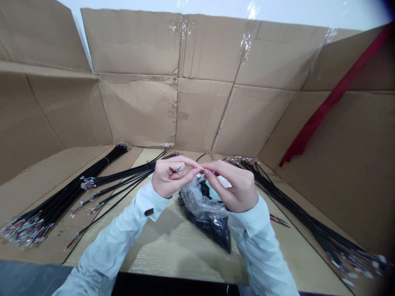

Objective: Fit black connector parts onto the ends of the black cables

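Note:
My left hand (169,176) is closed, with a few thin coloured wires (175,169) poking out of its curled fingers. Its thumb and forefinger meet the fingertips of my right hand (236,183), which is closed in a pinch. Whatever sits between the two sets of fingertips is too small to make out. Just below and behind the hands lies a clear plastic bag (197,205), its mouth gathered open, full of small black pieces (216,232). Part of the bag is hidden by my right hand and sleeve.
A thick bundle of black cables (83,181) lies at the left, with looser black cables (123,176) beside it. Another cable bundle (296,209) runs along the right. Red-handled pliers or snips (279,220) lie by my right sleeve. Cardboard walls (138,111) enclose the table.

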`<control>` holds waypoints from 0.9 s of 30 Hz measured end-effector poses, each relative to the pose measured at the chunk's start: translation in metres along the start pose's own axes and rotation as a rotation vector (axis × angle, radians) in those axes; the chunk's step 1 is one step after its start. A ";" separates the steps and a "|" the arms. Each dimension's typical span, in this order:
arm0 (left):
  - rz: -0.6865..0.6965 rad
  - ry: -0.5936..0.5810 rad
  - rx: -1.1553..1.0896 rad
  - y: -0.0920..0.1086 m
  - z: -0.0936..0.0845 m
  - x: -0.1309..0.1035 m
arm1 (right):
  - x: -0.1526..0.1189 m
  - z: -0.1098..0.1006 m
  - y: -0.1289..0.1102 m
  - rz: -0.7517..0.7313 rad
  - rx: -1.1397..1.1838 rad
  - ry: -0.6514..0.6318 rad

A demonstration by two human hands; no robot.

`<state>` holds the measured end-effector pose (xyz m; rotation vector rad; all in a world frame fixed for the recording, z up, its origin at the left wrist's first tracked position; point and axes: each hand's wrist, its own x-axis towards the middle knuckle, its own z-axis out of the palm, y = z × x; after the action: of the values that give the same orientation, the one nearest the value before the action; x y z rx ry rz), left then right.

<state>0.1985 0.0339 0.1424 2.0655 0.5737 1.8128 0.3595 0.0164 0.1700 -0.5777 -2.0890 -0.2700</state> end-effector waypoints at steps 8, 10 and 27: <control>0.124 0.004 -0.037 -0.001 0.001 0.000 | 0.000 0.000 0.000 -0.037 0.014 0.019; 0.104 -0.007 -0.040 -0.001 0.001 -0.001 | 0.000 -0.001 0.000 -0.046 0.016 0.020; -0.320 -0.093 -0.226 0.007 -0.003 0.004 | -0.001 -0.002 0.001 -0.024 0.026 -0.070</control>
<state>0.1969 0.0298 0.1501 1.7818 0.6034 1.5161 0.3614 0.0166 0.1703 -0.5544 -2.1645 -0.2389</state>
